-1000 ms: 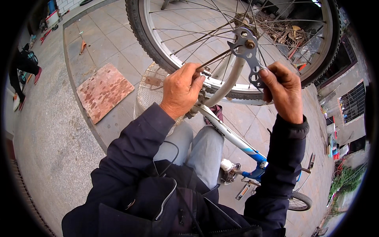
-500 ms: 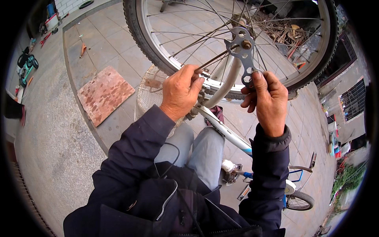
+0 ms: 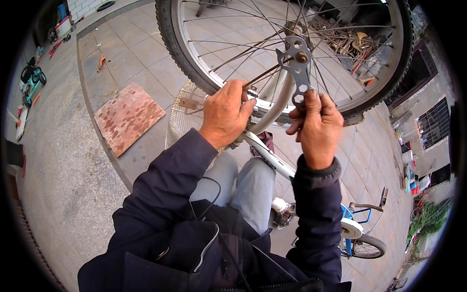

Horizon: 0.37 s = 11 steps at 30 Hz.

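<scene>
A bicycle wheel [image 3: 178, 61] with a black knobby tyre stands up in front of me, held in a silver-grey fork [image 3: 280, 104]. My right hand [image 3: 319, 126] pinches the lower end of a flat multi-hole bicycle wrench [image 3: 300, 77]. The wrench's upper part lies around the axle nut [image 3: 302, 57] at the hub. My left hand [image 3: 225, 116] is closed on the wheel's lower rim, beside the fork and brake. Its fingertips are partly hidden behind the rim. Below the fork, the white frame [image 3: 270, 155] runs down past my knees.
A wire basket [image 3: 183, 109] sits just left of the wheel. A reddish stone slab [image 3: 129, 118] lies on the paving farther left. At right behind my forearm is a small blue bike [image 3: 368, 246]. Scrap wood [image 3: 343, 41] is piled beyond the wheel, and a child's bike [image 3: 33, 80] stands far left.
My right hand has moved left, swinging the wrench's lower end left about the axle nut. The wheel has shifted slightly, while my left hand keeps nearly the same place.
</scene>
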### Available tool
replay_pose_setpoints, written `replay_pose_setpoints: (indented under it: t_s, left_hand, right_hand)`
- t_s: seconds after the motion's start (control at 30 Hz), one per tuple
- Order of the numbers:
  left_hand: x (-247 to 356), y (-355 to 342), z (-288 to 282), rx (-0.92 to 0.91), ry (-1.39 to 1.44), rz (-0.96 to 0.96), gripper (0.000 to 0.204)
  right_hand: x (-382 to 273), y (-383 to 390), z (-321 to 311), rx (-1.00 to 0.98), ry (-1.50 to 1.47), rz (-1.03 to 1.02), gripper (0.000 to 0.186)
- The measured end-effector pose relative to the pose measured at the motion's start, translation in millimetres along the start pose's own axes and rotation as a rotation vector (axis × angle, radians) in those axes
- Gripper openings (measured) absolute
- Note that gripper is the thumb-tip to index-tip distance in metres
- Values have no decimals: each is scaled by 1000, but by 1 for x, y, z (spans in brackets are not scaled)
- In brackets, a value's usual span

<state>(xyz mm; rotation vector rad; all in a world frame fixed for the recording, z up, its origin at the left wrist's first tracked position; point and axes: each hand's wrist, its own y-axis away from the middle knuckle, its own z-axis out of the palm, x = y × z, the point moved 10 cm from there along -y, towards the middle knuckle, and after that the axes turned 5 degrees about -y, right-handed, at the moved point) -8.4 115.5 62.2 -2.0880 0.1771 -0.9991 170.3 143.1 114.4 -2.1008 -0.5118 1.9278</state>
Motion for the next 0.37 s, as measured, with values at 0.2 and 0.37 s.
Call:
replay_pose_setpoints:
  t_s: [0.2, 0.37]
  left_hand:
    - [3, -1, -1, 22, -60, 6, 26]
    - [-8, -1, 1, -66, -34, -47, 25]
  right_hand:
    - [26, 12, 23, 80, -315, 89, 31]
    - [35, 6, 27, -3, -429, 92, 34]
